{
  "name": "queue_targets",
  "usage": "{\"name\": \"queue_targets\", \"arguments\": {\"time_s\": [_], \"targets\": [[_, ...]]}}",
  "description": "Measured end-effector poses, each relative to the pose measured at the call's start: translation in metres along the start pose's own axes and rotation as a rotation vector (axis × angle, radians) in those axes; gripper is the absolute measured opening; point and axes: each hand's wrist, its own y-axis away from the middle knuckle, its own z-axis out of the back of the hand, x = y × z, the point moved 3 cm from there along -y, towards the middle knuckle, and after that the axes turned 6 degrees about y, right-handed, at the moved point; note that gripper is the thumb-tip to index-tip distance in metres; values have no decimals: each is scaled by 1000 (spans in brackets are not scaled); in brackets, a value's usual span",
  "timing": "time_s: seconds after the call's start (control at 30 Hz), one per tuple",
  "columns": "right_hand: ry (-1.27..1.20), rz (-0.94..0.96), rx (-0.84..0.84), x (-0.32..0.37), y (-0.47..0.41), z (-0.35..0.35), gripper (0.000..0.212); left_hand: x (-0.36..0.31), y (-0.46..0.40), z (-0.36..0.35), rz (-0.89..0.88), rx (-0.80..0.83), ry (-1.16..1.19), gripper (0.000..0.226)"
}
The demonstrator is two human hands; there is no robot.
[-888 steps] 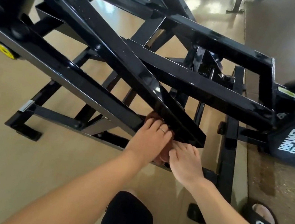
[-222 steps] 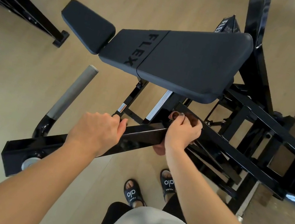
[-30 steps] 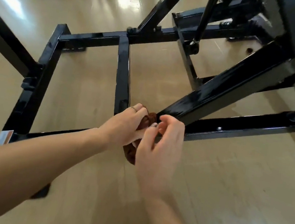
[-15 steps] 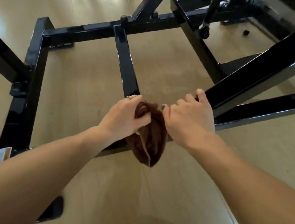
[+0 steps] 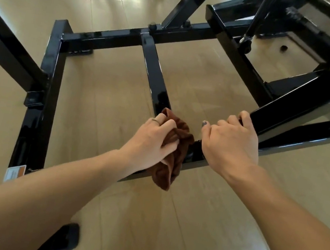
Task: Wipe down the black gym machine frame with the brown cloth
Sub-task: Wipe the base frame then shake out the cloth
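Hands: left (image 5: 152,142) grips cloth (image 5: 174,148) (bunched), right (image 5: 229,145) grips frame (image 5: 294,103).

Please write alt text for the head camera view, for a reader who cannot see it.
A person's left hand grips a brown cloth against a low bar of a black frame, while the right hand holds a slanted bar. Tan wood floor lies beneath.

Left hand (image 5: 150,142) grips brown cloth (image 5: 174,148) against black frame (image 5: 155,73).

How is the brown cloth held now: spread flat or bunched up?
Bunched up. The brown cloth is crumpled in the left hand, folds hanging below the black frame bar.
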Motion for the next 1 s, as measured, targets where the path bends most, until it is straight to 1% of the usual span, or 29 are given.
{"name": "queue_targets", "arguments": {"time_s": [0.03, 0.07, 0.1, 0.17, 0.2, 0.27, 0.33, 0.37, 0.4, 0.43, 0.47, 0.57, 0.6, 0.7, 0.77, 0.83, 0.93, 1.0], "targets": [[2, -2, 6, 0, 1, 1, 83, 1, 6, -1, -32, 14, -22, 24], [2, -6, 5, 0, 3, 1, 83, 4, 13, -2, -24, 18, -25, 29], [-6, -5, -10, 1, 3, 2, 82, 11, 19, -2, 38, 12, 2, 35], [-82, 28, -48, 10, 8, 6, 72, 23, 29, -2, 237, -37, 163, 44], [-160, 84, -53, 20, 11, 7, 65, 26, 31, -3, 311, -52, 259, 45], [-346, 234, -17, 47, 17, 4, 57, 24, 28, -1, 322, -76, 337, 47], [-437, 314, 60, 75, 20, -5, 62, 23, 26, 3, 333, -113, 458, 47], [-435, 326, 90, 85, 20, -10, 66, 24, 27, 5, 357, -136, 547, 44], [-417, 325, 110, 92, 20, -15, 70, 26, 29, 6, 372, -165, 583, 42], [-394, 315, 125, 95, 17, -19, 74, 29, 31, 6, 380, -189, 568, 41], [-366, 303, 134, 96, 14, -20, 75, 30, 33, 8, 400, -194, 491, 40], [-276, 296, 119, 97, -2, -20, 73, 30, 35, 13, 508, -143, 210, 44], [-274, 292, 120, 98, -8, -21, 73, 28, 35, 15, 538, -134, 155, 46], [-337, 258, 132, 102, -32, -25, 72, 25, 38, 15, 630, -150, 100, 44], [-374, 247, 130, 108, -52, -29, 73, 27, 40, 9, 641, -125, -35, 38], [-396, 236, 114, 117, -75, -32, 73, 31, 43, 3, 608, -153, -133, 35], [-444, 210, 89, 127, -109, -34, 72, 39, 46, -3, 578, -192, -141, 25], [-474, 187, 69, 132, -132, -35, 72, 43, 44, -3, 558, -198, -189, 30]]}}
